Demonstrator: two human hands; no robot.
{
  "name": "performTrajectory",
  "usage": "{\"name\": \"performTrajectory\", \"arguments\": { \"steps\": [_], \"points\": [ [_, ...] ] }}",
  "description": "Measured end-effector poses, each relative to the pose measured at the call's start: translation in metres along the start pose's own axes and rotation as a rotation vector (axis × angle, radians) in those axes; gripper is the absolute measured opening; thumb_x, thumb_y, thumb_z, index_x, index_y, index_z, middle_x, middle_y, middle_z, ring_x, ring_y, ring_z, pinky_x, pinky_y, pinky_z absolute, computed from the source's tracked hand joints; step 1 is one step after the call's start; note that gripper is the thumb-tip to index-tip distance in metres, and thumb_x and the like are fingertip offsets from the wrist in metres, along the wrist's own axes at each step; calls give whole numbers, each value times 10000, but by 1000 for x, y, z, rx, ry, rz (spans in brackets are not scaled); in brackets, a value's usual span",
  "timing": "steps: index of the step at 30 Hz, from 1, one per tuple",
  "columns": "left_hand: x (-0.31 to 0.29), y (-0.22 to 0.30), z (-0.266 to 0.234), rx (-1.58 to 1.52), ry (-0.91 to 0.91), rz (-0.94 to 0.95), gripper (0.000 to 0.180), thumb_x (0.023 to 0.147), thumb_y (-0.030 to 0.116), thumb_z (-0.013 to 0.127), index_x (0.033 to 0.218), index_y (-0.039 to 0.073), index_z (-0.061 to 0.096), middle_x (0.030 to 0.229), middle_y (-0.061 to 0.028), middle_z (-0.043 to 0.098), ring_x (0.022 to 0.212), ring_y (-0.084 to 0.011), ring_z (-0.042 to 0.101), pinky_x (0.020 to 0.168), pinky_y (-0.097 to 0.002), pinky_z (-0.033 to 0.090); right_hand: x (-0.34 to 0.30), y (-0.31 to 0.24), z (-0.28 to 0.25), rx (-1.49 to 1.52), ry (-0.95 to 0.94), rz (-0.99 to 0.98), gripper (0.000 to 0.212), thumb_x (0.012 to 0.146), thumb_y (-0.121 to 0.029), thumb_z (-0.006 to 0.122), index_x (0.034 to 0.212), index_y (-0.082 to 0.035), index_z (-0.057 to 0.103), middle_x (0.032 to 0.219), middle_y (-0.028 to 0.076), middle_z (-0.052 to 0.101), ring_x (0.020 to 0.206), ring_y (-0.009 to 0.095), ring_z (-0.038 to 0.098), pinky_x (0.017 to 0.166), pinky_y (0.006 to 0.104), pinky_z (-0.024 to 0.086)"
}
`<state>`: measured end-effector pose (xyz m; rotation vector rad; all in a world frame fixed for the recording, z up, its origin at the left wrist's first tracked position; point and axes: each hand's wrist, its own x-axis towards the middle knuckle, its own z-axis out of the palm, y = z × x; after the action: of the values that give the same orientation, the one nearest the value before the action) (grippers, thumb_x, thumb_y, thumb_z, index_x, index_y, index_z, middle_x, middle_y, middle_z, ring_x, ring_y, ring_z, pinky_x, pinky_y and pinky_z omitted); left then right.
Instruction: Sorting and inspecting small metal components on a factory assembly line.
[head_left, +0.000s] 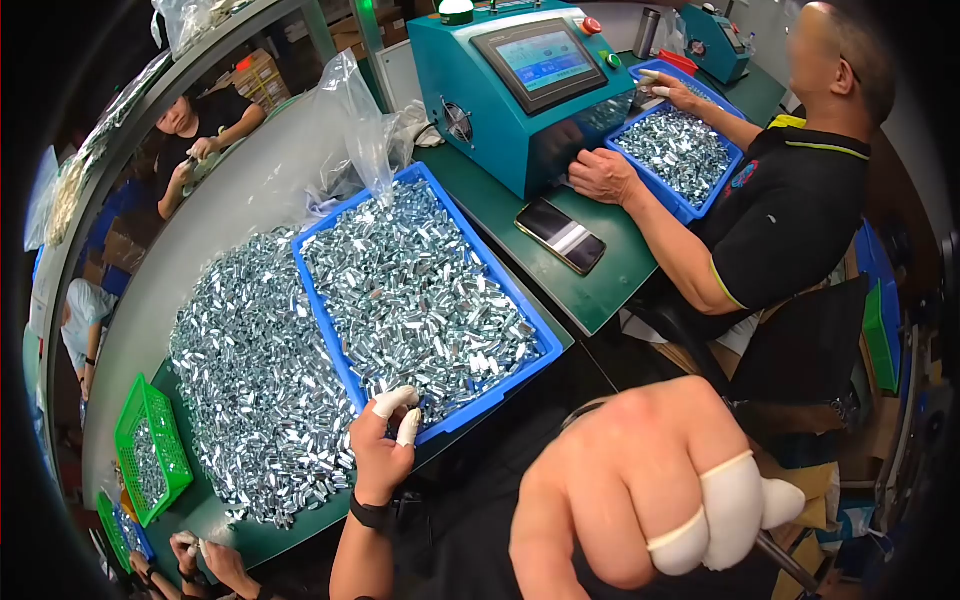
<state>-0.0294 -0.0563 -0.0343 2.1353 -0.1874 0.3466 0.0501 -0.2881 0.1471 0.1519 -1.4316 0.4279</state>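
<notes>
A blue tray [520, 305] heaped with small shiny metal parts stands on the green table in front of me. My left hand [380, 450], with white finger cots on thumb and forefinger, grips the tray's near rim at its front corner. A black band sits on that wrist. My right hand [640, 490] is raised close to the camera as a closed fist, with white cots on two fingers. Nothing shows inside the fist.
A big loose pile of the same metal parts [250, 370] lies left of the tray, beside green baskets [150, 460]. A clear plastic bag [360, 130] stands behind. At right a person in a black shirt [790, 210] works at a teal machine [520, 90] with a second blue tray [680, 150]; a phone [560, 235] lies nearby.
</notes>
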Motion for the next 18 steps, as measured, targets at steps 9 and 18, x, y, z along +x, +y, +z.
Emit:
{"name": "performTrajectory", "arguments": {
  "steps": [9,18],
  "points": [
    [1,0,4,-28,52,12,270,881,-41,706,1141,35,691,925,-78,731,712,-146,654,677,-264,518,17,2,18,114,-17,24,372,1033,-303,637,805,-10,646,652,59,544,519,170,505,901,563,558],
    [-1,-1,7,-1,81,48,261,878,-32,712,1130,35,697,919,-78,728,695,-150,646,666,-268,514,17,1,35,114,-45,13,386,1039,-285,629,787,8,635,638,57,515,510,171,484,886,547,573]
  ]
}}
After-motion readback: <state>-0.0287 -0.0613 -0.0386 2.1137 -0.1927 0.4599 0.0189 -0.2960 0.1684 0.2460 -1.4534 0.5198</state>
